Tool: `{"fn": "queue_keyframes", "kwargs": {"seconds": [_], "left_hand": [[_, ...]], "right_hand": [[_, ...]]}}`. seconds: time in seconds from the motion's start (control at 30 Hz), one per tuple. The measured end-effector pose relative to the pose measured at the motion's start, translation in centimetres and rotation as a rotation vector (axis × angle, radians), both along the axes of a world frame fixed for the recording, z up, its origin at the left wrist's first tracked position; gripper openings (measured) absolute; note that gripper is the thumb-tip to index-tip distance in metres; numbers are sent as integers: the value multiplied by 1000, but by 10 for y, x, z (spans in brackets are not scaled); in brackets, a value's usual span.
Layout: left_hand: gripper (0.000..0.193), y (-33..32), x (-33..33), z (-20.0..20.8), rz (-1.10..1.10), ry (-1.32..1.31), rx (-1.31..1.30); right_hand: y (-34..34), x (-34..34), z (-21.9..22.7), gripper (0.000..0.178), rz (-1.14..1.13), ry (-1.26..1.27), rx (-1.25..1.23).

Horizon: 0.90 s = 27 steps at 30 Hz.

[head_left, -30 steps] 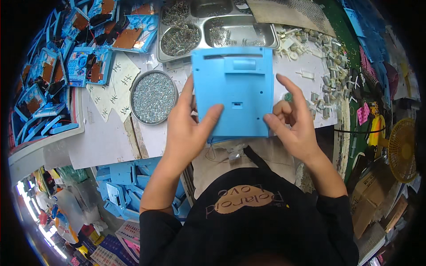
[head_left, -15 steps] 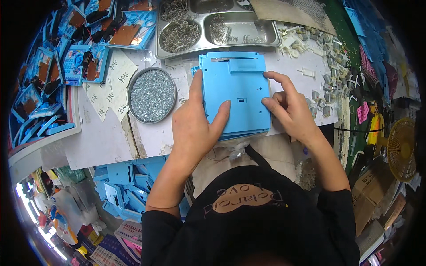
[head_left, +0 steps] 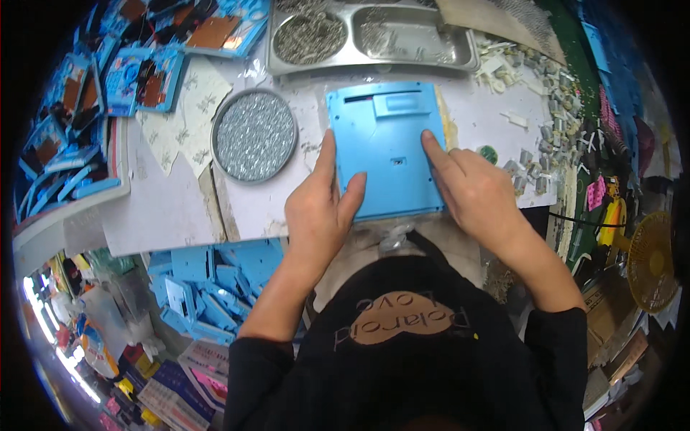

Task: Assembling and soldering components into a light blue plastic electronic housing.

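A flat blue plastic casing (head_left: 381, 158) lies on the worktable in front of me. It has a slot and a raised rectangular block near its far edge and a small rectangular opening in the middle. My left hand (head_left: 320, 205) grips its left side, with the index finger along the edge and the thumb on the face. My right hand (head_left: 471, 187) holds the right side, its index finger stretched onto the top face; its other fingers are partly hidden. A small green round thing (head_left: 488, 154) lies just beyond my right hand.
A round tray of small silvery screws (head_left: 254, 136) stands left of the casing. Behind is a metal compartment tray (head_left: 374, 70) with small springs. Loose white and grey parts (head_left: 535, 154) lie at right. Blue housings with wiring (head_left: 144, 79) pile up far left; more blue shells (head_left: 208, 294) sit below the table.
My right index finger has come down from near the casing's far corner onto its face. A blue edge poking out at the far left no longer shows. The whole view has shifted slightly.
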<state>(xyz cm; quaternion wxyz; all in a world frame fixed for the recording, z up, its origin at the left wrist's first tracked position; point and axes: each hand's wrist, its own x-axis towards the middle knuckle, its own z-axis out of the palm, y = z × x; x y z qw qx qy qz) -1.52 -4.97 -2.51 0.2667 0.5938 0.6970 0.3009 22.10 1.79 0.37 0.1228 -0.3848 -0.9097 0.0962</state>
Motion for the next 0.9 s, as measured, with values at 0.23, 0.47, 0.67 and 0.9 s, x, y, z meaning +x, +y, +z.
{"fn": "queue_keyframes", "kwargs": {"seconds": [0.23, 0.47, 0.67, 0.9], "left_hand": [[71, 0, -24, 11, -101, -391, -130], [30, 15, -84, 12, 144, 159, 208], [9, 15, -116, -2, 110, 512, 121], [9, 21, -114, -2, 58, 516, 180]], "right_hand": [[18, 5, 18, 59, 123, -197, -127], [18, -2, 36, 60, 107, -195, -118], [61, -47, 76, 36, 325, -222, 42], [106, -219, -14, 14, 665, -156, 168]]}}
